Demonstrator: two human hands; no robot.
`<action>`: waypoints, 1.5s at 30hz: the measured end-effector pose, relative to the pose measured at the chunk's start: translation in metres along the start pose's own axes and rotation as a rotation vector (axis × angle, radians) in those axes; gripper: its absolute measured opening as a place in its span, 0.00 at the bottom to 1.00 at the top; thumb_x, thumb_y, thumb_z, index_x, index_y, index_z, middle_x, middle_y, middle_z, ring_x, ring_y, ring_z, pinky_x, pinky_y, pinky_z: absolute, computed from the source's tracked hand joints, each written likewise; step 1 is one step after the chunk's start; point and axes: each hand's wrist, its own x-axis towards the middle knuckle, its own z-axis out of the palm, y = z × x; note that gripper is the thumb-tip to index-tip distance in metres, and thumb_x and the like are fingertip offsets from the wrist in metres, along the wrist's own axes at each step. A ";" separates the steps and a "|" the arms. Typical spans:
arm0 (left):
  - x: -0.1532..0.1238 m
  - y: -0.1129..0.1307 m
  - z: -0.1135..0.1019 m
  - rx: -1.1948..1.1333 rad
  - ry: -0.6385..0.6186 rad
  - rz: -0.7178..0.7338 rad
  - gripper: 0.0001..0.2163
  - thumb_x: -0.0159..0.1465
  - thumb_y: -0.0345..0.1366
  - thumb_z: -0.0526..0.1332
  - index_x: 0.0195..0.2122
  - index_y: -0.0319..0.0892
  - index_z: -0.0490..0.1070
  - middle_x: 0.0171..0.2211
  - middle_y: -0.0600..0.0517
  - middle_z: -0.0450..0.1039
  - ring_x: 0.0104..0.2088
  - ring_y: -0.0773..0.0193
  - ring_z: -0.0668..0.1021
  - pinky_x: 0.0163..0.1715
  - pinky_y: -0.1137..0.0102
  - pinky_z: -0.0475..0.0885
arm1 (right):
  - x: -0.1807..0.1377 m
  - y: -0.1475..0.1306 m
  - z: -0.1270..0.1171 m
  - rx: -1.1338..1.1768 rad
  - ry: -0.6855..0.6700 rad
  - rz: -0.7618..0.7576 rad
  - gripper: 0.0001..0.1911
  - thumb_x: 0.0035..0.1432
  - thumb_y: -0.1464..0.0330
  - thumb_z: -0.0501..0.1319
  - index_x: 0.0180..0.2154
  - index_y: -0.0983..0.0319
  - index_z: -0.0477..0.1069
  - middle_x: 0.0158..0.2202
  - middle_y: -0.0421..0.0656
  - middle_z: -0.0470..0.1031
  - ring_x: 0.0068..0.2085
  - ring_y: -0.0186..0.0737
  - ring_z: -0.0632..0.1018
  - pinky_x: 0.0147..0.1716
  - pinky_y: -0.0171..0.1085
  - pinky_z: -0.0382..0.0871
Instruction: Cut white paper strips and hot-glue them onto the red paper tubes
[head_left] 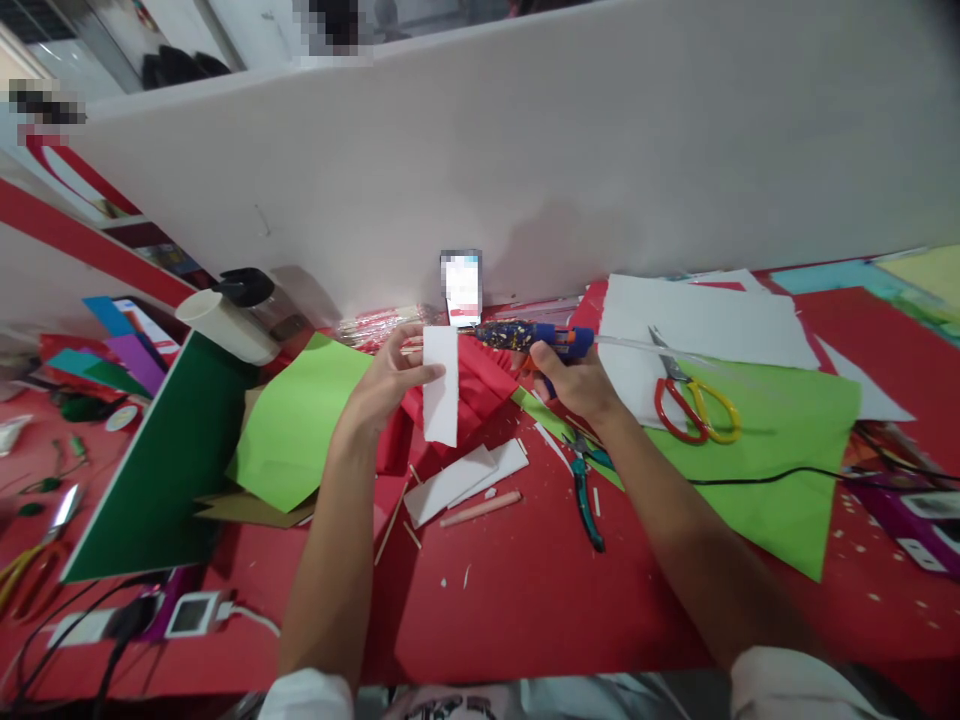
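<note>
My left hand (394,375) pinches a white paper strip (441,400) by its left edge, holding it upright above the table. In my right hand (566,378) is a blue glue gun (517,336), its nozzle pointing left at the top of the strip. A clear glue stick (645,347) juts out of the gun's back end. Red folded paper (487,385) lies behind the strip and is partly covered by it. Below my hands are white paper pieces (469,483), a pinkish pencil-like stick (480,509) and teal-handled pliers (586,495).
Scissors with red and yellow handles (697,400) lie on white and green sheets (780,500) at right. A lit phone (463,285) leans against the partition. At left stand a green board (161,470) and a lime sheet (292,425). Power cables (780,472) cross both sides.
</note>
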 end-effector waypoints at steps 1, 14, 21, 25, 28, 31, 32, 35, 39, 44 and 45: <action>0.000 0.000 0.001 0.004 -0.001 -0.002 0.31 0.46 0.30 0.77 0.49 0.45 0.66 0.33 0.55 0.81 0.29 0.64 0.79 0.33 0.68 0.72 | 0.000 0.001 0.000 -0.003 0.017 0.000 0.33 0.55 0.34 0.62 0.29 0.58 0.77 0.20 0.40 0.73 0.18 0.33 0.68 0.19 0.36 0.63; 0.000 -0.002 0.000 0.034 -0.023 0.005 0.30 0.48 0.30 0.75 0.50 0.45 0.64 0.31 0.57 0.78 0.30 0.62 0.80 0.34 0.67 0.73 | 0.002 -0.001 0.003 -0.007 0.166 0.057 0.35 0.49 0.32 0.64 0.21 0.58 0.69 0.16 0.38 0.70 0.15 0.32 0.68 0.16 0.35 0.63; 0.001 -0.004 -0.002 0.033 -0.013 -0.004 0.30 0.49 0.31 0.76 0.50 0.46 0.64 0.31 0.56 0.79 0.28 0.63 0.79 0.34 0.67 0.74 | -0.001 -0.006 0.004 -0.009 0.138 0.040 0.37 0.48 0.30 0.63 0.19 0.58 0.67 0.14 0.37 0.67 0.15 0.32 0.67 0.17 0.35 0.65; 0.001 -0.003 0.000 0.009 0.004 0.014 0.29 0.48 0.31 0.77 0.49 0.46 0.66 0.31 0.56 0.79 0.28 0.63 0.79 0.34 0.67 0.74 | -0.002 -0.006 0.003 -0.047 0.111 0.068 0.37 0.50 0.31 0.63 0.19 0.58 0.67 0.14 0.37 0.66 0.15 0.33 0.68 0.18 0.36 0.65; 0.001 -0.002 0.001 -0.004 0.022 0.035 0.29 0.47 0.30 0.77 0.48 0.45 0.67 0.31 0.56 0.78 0.29 0.63 0.79 0.34 0.67 0.74 | -0.002 -0.004 0.002 -0.059 0.094 0.076 0.35 0.51 0.32 0.63 0.20 0.57 0.67 0.13 0.37 0.66 0.16 0.34 0.69 0.18 0.36 0.65; 0.001 -0.002 0.001 -0.011 0.033 0.032 0.29 0.47 0.29 0.76 0.49 0.44 0.67 0.31 0.55 0.78 0.30 0.63 0.79 0.35 0.67 0.74 | -0.002 -0.003 0.001 -0.098 0.079 0.085 0.36 0.52 0.32 0.62 0.19 0.57 0.67 0.13 0.38 0.67 0.16 0.35 0.70 0.20 0.37 0.67; 0.001 -0.002 0.001 -0.011 0.034 0.031 0.29 0.47 0.29 0.76 0.49 0.44 0.67 0.30 0.56 0.78 0.30 0.63 0.79 0.35 0.67 0.74 | -0.002 -0.002 0.000 -0.116 0.072 0.092 0.36 0.52 0.32 0.62 0.18 0.57 0.67 0.13 0.38 0.67 0.17 0.35 0.70 0.21 0.37 0.68; 0.002 -0.003 -0.002 -0.016 0.039 0.045 0.29 0.47 0.30 0.76 0.49 0.44 0.68 0.30 0.56 0.78 0.30 0.63 0.79 0.35 0.67 0.74 | -0.002 -0.002 -0.001 -0.168 0.046 0.118 0.37 0.53 0.31 0.61 0.17 0.57 0.67 0.13 0.39 0.68 0.17 0.35 0.71 0.23 0.38 0.70; 0.003 -0.005 -0.007 -0.029 0.049 0.047 0.29 0.47 0.30 0.76 0.50 0.45 0.68 0.31 0.56 0.79 0.28 0.64 0.79 0.34 0.67 0.75 | -0.003 -0.004 0.001 -0.138 0.003 0.142 0.36 0.50 0.32 0.64 0.19 0.57 0.68 0.15 0.39 0.68 0.17 0.35 0.70 0.20 0.38 0.68; 0.004 -0.007 -0.010 -0.066 0.071 0.034 0.29 0.45 0.29 0.76 0.48 0.45 0.69 0.33 0.55 0.81 0.28 0.63 0.80 0.34 0.67 0.75 | -0.002 -0.005 0.004 0.036 -0.012 0.112 0.34 0.47 0.32 0.67 0.25 0.58 0.73 0.22 0.39 0.75 0.16 0.31 0.68 0.16 0.36 0.65; 0.005 -0.007 -0.009 -0.068 0.067 0.029 0.29 0.45 0.28 0.76 0.48 0.45 0.69 0.32 0.56 0.81 0.28 0.63 0.80 0.34 0.67 0.75 | -0.001 -0.004 0.004 0.060 -0.002 0.104 0.34 0.47 0.33 0.67 0.26 0.58 0.73 0.24 0.40 0.77 0.16 0.30 0.68 0.15 0.35 0.64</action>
